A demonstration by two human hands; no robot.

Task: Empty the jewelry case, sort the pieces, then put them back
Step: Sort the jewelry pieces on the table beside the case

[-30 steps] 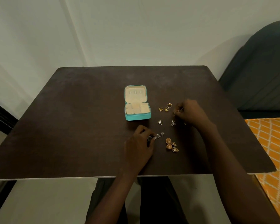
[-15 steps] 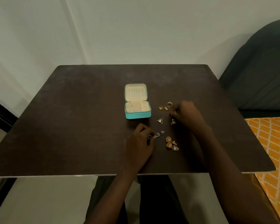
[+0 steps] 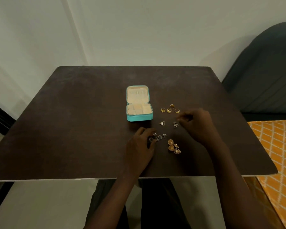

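Jewelry case (image 3: 139, 104) sits open at twelve o'clock on my tabletop (image 3: 73, 129); left fingers (image 3: 149, 132) pinch silver earrings (image 3: 158, 138), right fingers (image 3: 182, 117) curl, grip unclear

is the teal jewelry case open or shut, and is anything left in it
Open: the jewelry case has its lid laid back, showing cream lining. Its compartments look empty; the pieces lie out on the table.

My little teal jewelry case (image 3: 139, 113) sits open at frame center, cream compartments empty. Right of it: four gold rings (image 3: 170, 109), two triangle studs (image 3: 162, 123), silver flower earrings (image 3: 158, 138), gold dome earrings (image 3: 173, 146) lowest.
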